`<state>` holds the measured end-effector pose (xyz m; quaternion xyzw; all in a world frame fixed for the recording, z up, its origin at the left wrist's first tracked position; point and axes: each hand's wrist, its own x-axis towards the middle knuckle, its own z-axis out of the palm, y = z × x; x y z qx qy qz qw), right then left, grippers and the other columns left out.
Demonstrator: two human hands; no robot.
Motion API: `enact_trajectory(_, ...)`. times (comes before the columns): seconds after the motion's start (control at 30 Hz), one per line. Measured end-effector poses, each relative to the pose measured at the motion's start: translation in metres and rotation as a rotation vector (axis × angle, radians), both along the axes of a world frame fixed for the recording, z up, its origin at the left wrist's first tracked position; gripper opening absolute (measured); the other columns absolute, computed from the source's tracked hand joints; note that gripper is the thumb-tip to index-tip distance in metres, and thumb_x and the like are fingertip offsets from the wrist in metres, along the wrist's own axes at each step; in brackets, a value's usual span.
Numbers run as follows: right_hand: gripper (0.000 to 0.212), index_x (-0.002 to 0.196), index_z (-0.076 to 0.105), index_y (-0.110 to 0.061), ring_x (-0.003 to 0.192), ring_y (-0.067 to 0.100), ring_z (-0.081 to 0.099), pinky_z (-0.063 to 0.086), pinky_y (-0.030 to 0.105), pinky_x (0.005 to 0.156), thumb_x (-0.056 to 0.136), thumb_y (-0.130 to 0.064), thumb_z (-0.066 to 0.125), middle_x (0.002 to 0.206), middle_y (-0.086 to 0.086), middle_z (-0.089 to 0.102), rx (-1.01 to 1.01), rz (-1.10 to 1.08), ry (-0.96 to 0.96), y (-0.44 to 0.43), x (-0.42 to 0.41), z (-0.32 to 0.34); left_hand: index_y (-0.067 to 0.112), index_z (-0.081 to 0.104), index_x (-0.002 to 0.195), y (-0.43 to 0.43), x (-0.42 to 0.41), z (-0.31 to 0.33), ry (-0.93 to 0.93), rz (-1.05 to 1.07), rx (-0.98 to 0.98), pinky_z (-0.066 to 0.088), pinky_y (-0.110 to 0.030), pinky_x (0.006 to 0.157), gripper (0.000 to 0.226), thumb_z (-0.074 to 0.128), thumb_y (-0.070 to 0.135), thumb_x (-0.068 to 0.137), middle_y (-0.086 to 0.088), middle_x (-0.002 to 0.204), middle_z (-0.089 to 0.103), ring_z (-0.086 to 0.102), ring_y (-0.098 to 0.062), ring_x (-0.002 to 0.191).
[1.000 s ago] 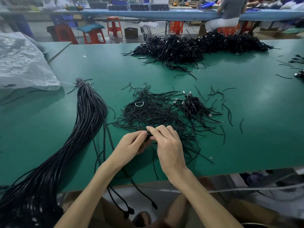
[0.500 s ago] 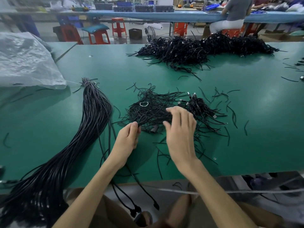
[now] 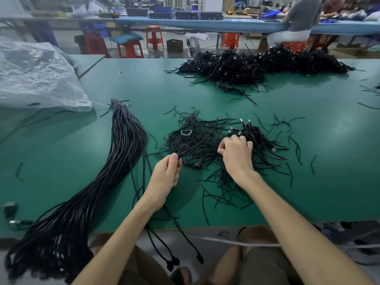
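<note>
A loose heap of thin black ties (image 3: 197, 140) lies in the middle of the green table (image 3: 144, 85). My left hand (image 3: 165, 174) pinches a black cable at the heap's near left edge. My right hand (image 3: 236, 155) reaches into the heap's right side with curled fingers, next to a small pile of short cables with metal plugs (image 3: 253, 132); whether it holds anything is hidden. A short black sleeve (image 3: 198, 163) lies between my hands.
A long thick bundle of black cables (image 3: 115, 161) runs down the left and hangs over the table's near edge. A big pile of black cables (image 3: 257, 64) sits at the back. A clear plastic bag (image 3: 35, 77) is far left. A person sits beyond.
My hands have parted. The right hand moved forward and right into the pile, while the left stays near the heap's edge, pinching a cable.
</note>
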<state>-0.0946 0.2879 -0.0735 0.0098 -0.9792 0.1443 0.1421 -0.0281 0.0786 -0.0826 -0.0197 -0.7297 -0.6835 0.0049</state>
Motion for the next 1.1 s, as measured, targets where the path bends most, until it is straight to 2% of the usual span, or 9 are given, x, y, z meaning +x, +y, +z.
enact_trajectory(0.13,0.007,0.099,0.063,-0.022,0.110,0.022,0.043,0.023,0.036,0.091,0.101,-0.015,0.060,0.110,-0.002,0.061,0.030,0.038,0.055,0.006,0.001,0.001,0.010,0.047,0.087,0.002,0.000,0.001,-0.013,-0.002,-0.005,0.023,-0.021,0.045,0.036,0.035,0.034,0.112,0.010,0.061,0.029,0.020,-0.011,0.052)
enact_trajectory(0.33,0.007,0.101,0.060,-0.014,0.102,0.020,0.046,0.020,0.030,0.087,0.103,-0.011,0.055,0.102,-0.001,0.059,-0.097,0.054,0.224,0.009,0.022,0.014,0.012,0.047,0.085,0.001,0.000,-0.001,-0.010,0.003,-0.038,0.023,-0.022,0.045,0.036,0.035,0.034,0.111,0.009,0.062,0.029,0.021,-0.011,0.052)
enact_trajectory(0.43,0.006,0.100,0.058,-0.014,0.096,0.012,0.047,0.025,0.024,0.088,0.104,-0.016,0.054,0.101,-0.003,0.059,-0.372,0.072,0.232,-0.003,0.043,0.025,0.013,0.047,0.083,0.003,-0.002,-0.002,-0.017,0.023,-0.063,0.024,-0.022,0.046,0.037,0.035,0.034,0.111,0.010,0.062,0.029,0.023,-0.010,0.053)
enact_trajectory(0.53,0.004,0.100,0.059,-0.017,0.091,0.003,0.055,0.044,0.017,0.084,0.102,-0.014,0.058,0.099,-0.007,0.059,-0.692,0.164,0.203,-0.027,0.071,0.033,0.014,0.047,0.082,0.002,-0.003,-0.002,-0.018,0.031,-0.047,0.025,-0.022,0.046,0.038,0.036,0.035,0.111,0.010,0.062,0.030,0.024,-0.009,0.051)
enact_trajectory(0.6,0.007,0.101,0.060,-0.017,0.089,0.001,0.058,0.044,0.010,0.079,0.101,-0.011,0.060,0.098,-0.005,0.060,-0.793,0.215,0.269,-0.042,0.089,0.035,0.014,0.047,0.082,0.003,-0.003,-0.002,-0.016,0.037,-0.020,0.024,-0.021,0.045,0.037,0.036,0.035,0.111,0.011,0.061,0.030,0.024,-0.009,0.051)
enact_trajectory(0.7,0.004,0.103,0.060,-0.016,0.089,0.009,0.060,0.044,0.011,0.078,0.102,-0.012,0.060,0.095,-0.005,0.062,-0.918,0.259,0.318,-0.060,0.102,0.031,0.014,0.048,0.081,0.004,-0.002,-0.001,-0.006,0.052,-0.005,0.024,-0.021,0.045,0.037,0.037,0.033,0.111,0.012,0.060,0.031,0.024,-0.008,0.050)
enact_trajectory(0.83,0.008,0.100,0.058,-0.019,0.081,0.007,0.063,0.047,0.014,0.074,0.099,-0.014,0.065,0.090,-0.006,0.064,-1.053,0.248,0.126,-0.075,0.099,0.021,0.016,0.048,0.079,0.004,-0.001,0.000,0.005,0.037,-0.025,0.025,-0.021,0.045,0.037,0.038,0.032,0.111,0.012,0.059,0.033,0.026,-0.008,0.050)
enact_trajectory(0.97,0.012,0.100,0.056,-0.014,0.069,0.007,0.062,0.052,0.029,0.070,0.097,-0.015,0.068,0.090,0.003,0.066,-1.214,0.091,-0.093,-0.078,0.088,0.005,0.017,0.048,0.077,0.003,0.001,-0.001,0.012,0.008,-0.044,0.025,-0.023,0.046,0.038,0.038,0.031,0.111,0.013,0.059,0.034,0.027,-0.008,0.051)
enact_trajectory(1.1,0.014,0.099,0.056,-0.013,0.066,0.005,0.062,0.051,0.024,0.063,0.096,-0.015,0.070,0.088,0.004,0.066,-1.269,0.073,-0.126,-0.078,0.088,-0.002,0.020,0.049,0.076,0.005,0.003,0.001,0.013,-0.011,-0.054,0.027,-0.021,0.046,0.039,0.038,0.032,0.111,0.014,0.058,0.036,0.028,-0.007,0.050)
